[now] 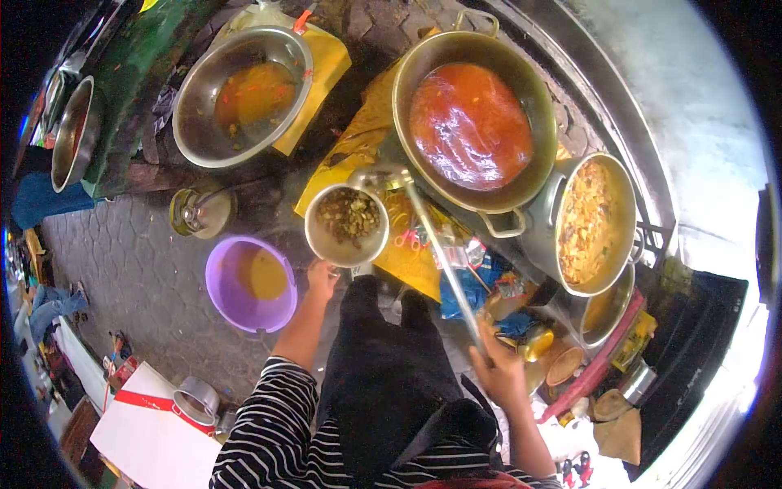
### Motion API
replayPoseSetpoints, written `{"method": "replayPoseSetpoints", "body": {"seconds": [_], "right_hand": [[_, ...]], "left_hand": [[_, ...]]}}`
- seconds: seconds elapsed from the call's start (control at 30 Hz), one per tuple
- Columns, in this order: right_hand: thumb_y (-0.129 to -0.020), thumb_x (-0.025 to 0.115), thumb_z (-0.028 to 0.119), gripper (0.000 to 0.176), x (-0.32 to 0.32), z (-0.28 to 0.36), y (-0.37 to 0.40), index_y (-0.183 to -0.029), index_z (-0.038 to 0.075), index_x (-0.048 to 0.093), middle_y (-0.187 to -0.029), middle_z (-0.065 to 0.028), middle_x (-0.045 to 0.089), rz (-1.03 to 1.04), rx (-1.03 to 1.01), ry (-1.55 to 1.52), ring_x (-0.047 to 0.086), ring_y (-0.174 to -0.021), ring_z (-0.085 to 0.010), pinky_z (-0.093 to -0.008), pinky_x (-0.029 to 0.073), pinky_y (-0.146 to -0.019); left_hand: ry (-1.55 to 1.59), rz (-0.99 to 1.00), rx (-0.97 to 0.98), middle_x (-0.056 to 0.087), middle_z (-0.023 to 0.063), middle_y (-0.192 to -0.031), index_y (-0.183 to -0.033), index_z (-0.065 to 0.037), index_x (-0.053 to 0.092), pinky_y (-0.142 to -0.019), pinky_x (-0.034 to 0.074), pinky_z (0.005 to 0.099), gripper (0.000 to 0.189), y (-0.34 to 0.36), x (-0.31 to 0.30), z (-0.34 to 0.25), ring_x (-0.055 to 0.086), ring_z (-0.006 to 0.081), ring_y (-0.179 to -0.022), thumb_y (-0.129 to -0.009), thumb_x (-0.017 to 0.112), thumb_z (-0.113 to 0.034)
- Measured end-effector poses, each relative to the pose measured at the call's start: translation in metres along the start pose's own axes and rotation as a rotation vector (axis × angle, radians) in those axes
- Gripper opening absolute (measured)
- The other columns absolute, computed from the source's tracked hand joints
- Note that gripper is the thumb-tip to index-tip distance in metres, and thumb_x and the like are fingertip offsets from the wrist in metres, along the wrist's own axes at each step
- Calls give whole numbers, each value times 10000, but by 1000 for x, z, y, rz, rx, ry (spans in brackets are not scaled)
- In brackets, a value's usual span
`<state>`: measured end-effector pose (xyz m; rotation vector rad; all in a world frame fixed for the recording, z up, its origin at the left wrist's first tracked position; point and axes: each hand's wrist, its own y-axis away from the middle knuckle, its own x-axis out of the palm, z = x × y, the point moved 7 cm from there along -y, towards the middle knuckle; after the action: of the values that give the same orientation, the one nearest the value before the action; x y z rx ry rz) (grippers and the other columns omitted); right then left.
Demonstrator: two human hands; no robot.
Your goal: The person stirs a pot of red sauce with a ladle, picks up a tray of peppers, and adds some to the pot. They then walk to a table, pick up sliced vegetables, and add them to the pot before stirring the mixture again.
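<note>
My left hand (pixel 322 275) is closed on the near edge of a metal bowl (pixel 347 254) that holds dark, chunky food. In my right hand (pixel 495 359) is the long handle of a metal ladle (pixel 444 261), whose head sits just beyond the bowl, beside its upper right rim. A big pot (pixel 405 122) of red sauce stands ahead, right of the ladle head. Next to it, a second pot (pixel 551 244) contains yellowish chunky food.
A wide metal basin (pixel 191 122) with orange liquid stands at upper left. The purple basin (pixel 220 297) on the paved ground holds cloudy liquid. At lower left are a white box (pixel 151 444) and a small pot (pixel 195 399). Jars and bags crowd the right.
</note>
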<state>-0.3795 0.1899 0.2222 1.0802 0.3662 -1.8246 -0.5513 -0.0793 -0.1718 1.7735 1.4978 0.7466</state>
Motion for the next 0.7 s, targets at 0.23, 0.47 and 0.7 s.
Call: {"method": "replayPoseSetpoints", "body": {"seconds": [0.23,0.47,0.7], "right_hand": [[-719,582,113,398,33,-11,3,-1089,-1,491,-742,-193,584,-5,102,-70,586,-596,-293,-341,466,-539],[-770,527,165,367,58,-28,-5,-1079,-29,483,-866,-250,552,469,597,-312,564,-768,-354,-317,437,-672],[-777,472,182,398,123,-27,-54,-1097,-50,424,-814,-230,564,590,153,60,559,-760,-365,-401,450,-681]], "left_hand": [[-288,110,136,446,55,-725,-755,-53,445,-767,435,391,33,-36,-23,45,461,172,-695,-760,451,-86],[83,-4,-352,490,70,-867,-918,-38,474,-752,470,356,207,17,2,0,485,178,-762,-773,532,-175],[-171,85,1,527,55,-817,-869,-21,512,-683,494,308,148,4,4,-21,515,156,-695,-770,545,-125]]}}
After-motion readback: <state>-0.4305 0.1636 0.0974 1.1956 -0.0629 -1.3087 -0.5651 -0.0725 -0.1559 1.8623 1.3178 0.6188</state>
